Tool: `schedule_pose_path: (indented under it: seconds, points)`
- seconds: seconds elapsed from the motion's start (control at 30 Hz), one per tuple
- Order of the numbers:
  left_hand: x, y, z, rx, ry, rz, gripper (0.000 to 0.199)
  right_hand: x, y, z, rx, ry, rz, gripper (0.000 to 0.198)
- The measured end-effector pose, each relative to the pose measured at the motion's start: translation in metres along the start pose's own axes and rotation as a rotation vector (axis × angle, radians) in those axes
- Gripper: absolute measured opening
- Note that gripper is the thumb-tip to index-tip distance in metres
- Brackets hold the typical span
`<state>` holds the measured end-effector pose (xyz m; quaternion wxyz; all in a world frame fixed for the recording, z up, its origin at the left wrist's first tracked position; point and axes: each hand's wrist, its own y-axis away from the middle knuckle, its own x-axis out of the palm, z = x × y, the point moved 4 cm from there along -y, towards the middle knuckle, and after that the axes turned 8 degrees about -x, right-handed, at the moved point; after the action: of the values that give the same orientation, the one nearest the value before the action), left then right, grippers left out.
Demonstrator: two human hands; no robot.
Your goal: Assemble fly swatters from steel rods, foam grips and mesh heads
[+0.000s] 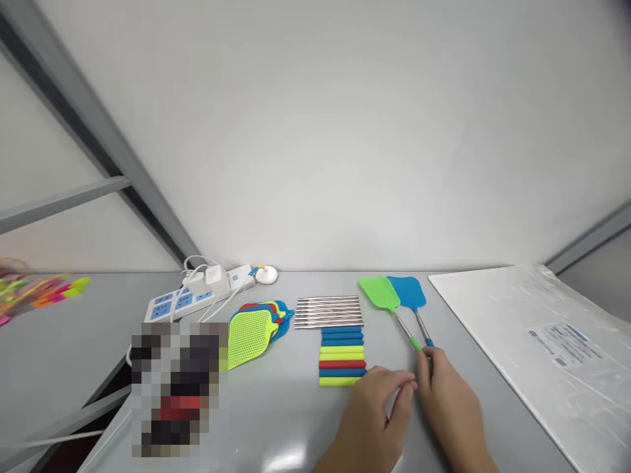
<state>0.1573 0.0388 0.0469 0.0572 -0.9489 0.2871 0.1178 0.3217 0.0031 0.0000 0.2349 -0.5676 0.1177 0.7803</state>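
Observation:
My right hand (pixel 451 410) is closed around the lower grip of a light green fly swatter (pixel 381 293), which lies pointing away from me. Partly beneath its head is a blue fly swatter (pixel 409 292); the end of its handle disappears behind my right hand. My left hand (pixel 377 417) is just to the left, thumb and forefinger curled together at the tips, with nothing visible in them. Close by that hand lies a column of coloured handle grips (pixel 342 355) in blue, yellow and red. Above the grips is a row of metal rods (pixel 328 312).
Stacked swatter heads (pixel 250 335) lie left of the rods. A power strip (pixel 170 303) with plugs and cables and a small round white object (pixel 267 275) sit at the back left. A plastic-wrapped white board (pixel 557 355) covers the right side. A pixelated patch hides the left front.

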Motion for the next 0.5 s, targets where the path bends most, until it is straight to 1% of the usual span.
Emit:
schedule_pose_path:
  seconds: [0.07, 0.1, 0.2, 0.3, 0.4, 0.5]
  points:
    - [0.002, -0.002, -0.002, 0.113, -0.069, 0.001, 0.027, 0.002, -0.001, 0.003, -0.025, 0.024, -0.025, 0.026]
    - [0.003, -0.002, -0.002, 0.146, -0.093, 0.003, 0.027, 0.002, -0.001, 0.005, -0.05, 0.034, -0.045, 0.026]
    - [0.009, -0.004, -0.001, 0.2, -0.183, 0.033, 0.026, 0.002, -0.002, 0.007, -0.12, 0.054, -0.09, 0.026]
    - [0.018, -0.005, -0.003, 0.255, -0.277, 0.096, 0.028, -0.003, -0.002, -0.003, -0.121, 0.035, -0.132, 0.027]
    - [0.026, -0.011, -0.005, 0.264, -0.422, 0.145, 0.031, -0.011, 0.001, -0.026, -0.062, -0.101, -0.198, 0.032]
    - [0.036, -0.021, 0.0, 0.201, -0.659, 0.128, 0.035, -0.013, 0.005, -0.044, -0.038, -0.244, -0.164, 0.033]
